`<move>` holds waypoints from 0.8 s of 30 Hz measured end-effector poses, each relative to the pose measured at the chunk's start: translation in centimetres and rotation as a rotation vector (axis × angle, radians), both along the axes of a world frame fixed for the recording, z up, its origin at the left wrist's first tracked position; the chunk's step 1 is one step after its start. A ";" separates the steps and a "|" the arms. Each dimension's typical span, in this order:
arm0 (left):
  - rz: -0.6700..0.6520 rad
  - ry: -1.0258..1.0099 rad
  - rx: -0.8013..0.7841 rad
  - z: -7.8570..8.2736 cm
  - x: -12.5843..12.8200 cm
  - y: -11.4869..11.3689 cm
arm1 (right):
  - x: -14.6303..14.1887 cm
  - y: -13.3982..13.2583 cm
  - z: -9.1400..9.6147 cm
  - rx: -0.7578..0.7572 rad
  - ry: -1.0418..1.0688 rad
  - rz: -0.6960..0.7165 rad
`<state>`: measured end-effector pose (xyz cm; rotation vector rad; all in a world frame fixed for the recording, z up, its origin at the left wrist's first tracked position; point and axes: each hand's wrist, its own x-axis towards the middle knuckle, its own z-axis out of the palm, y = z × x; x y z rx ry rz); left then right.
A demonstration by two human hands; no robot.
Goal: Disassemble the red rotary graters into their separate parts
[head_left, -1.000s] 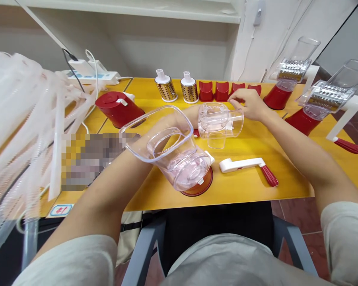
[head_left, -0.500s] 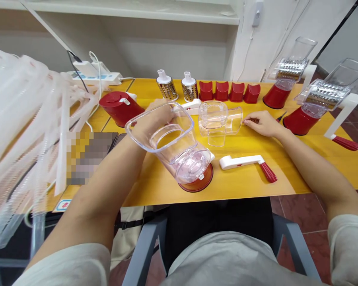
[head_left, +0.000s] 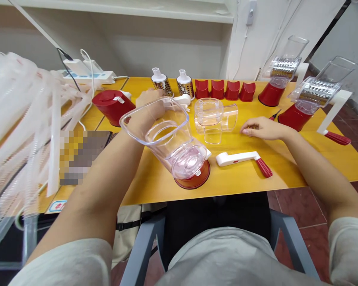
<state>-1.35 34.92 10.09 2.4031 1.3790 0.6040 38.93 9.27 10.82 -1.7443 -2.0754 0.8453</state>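
My left hand is closed at the back of the table, partly seen through clear plastic. It appears to grip a white crank handle, whose far end sticks out to the right; the fingers are mostly hidden. Just behind this hand stands a metal grater drum. In front of my left forearm a clear hopper housing sits on a red base. My right hand rests on the table, fingers loosely bent and nothing visible in them. To its left lies a clear housing.
Another crank handle with a red grip lies near the front edge. A second drum and several red pieces line the back. Two assembled graters stand right. Left are a red base, plastic bags and a power strip.
My left hand has moved slightly back and left, and the white crank handle has shifted left with it. My right hand has stayed nearly still. The whole view has shifted a little.
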 end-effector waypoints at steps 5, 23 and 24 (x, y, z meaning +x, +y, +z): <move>0.144 -0.022 0.156 3.3 -0.5 -5.3 | -3.1 -4.1 2.4 -0.225 -0.025 0.128; -0.022 -1.422 -0.039 5.8 -4.7 -19.6 | -4.3 -9.7 3.6 -0.041 0.008 0.110; -0.016 -1.516 0.072 5.7 -4.8 -20.0 | -4.3 -10.1 3.8 -0.034 0.106 0.092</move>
